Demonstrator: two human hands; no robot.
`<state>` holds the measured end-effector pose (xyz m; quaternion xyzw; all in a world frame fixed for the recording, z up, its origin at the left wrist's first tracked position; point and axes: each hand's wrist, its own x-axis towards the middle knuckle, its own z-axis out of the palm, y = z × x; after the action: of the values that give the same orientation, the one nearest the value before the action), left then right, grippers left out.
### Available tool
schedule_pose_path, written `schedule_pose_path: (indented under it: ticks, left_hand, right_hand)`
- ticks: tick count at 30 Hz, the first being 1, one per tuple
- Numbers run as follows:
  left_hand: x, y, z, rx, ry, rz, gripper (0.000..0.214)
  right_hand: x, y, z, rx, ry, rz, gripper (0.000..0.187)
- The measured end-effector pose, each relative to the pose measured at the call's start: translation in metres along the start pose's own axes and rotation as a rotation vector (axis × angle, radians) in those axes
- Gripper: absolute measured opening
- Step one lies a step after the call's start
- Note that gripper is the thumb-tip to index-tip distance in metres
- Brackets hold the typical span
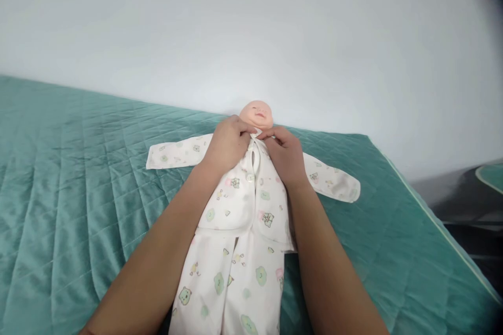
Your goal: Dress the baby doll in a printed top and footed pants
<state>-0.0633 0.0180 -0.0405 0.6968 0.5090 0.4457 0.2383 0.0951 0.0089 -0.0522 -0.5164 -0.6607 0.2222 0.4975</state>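
Observation:
A baby doll (257, 114) lies on its back, its head toward the wall. It wears a white printed jacket (231, 209) with long sleeves spread out to both sides, and matching trousers (251, 282). At the neck, my left hand (230, 144) pinches the jacket's collar from the left side. My right hand (283, 152) grips the collar edge from the right, its fingertips close to those of the left. Below them a button (250, 178) shows on the jacket front, with a small gap in the cloth above it. What lies under my fingertips is hidden.
A green quilted cover (98, 193) lies beneath the doll, with its piped edge (432, 220) running down the right. Behind it rises a plain pale wall (196, 26). Another green-topped piece (491, 175) stands at the far right, beyond a dark gap.

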Motion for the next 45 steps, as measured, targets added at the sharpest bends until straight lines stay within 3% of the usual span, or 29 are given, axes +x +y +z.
schedule_pose_path:
  ticks: [7,10,12,14,18,21,28,45]
  left_hand:
    - [0.0,-0.002,-0.001,-0.02,0.026,0.0,0.028]
    - [-0.002,0.005,-0.005,-0.148,0.126,0.041,0.017]
    - [-0.007,0.013,-0.008,-0.336,0.206,0.041,0.013]
    - [-0.015,0.021,-0.01,-0.613,0.213,-0.006,0.015]
    - [-0.042,0.032,-0.014,-1.186,0.056,-0.1,0.02]
    - [-0.063,0.034,-0.02,-1.363,-0.029,-0.149,0.026]
    - [-0.074,0.029,-0.03,-1.441,-0.13,-0.193,0.026]
    - [-0.075,0.014,-0.025,-1.444,-0.097,-0.111,0.016]
  right_hand:
    - [-0.007,-0.005,-0.004,-0.078,-0.009,-0.082,0.029]
    - [-0.016,-0.012,-0.006,-0.135,-0.078,-0.103,0.025]
    - [-0.026,-0.021,-0.006,-0.182,-0.148,-0.138,0.029]
    - [-0.038,-0.031,-0.004,-0.252,-0.224,-0.159,0.041]
    - [-0.065,-0.04,-0.001,-0.385,-0.277,-0.174,0.058]
    - [-0.08,-0.034,-0.003,-0.339,-0.253,-0.199,0.061]
    - [-0.08,-0.016,-0.005,-0.104,-0.158,-0.27,0.049]
    - [-0.06,-0.018,-0.001,0.056,-0.109,-0.187,0.03]
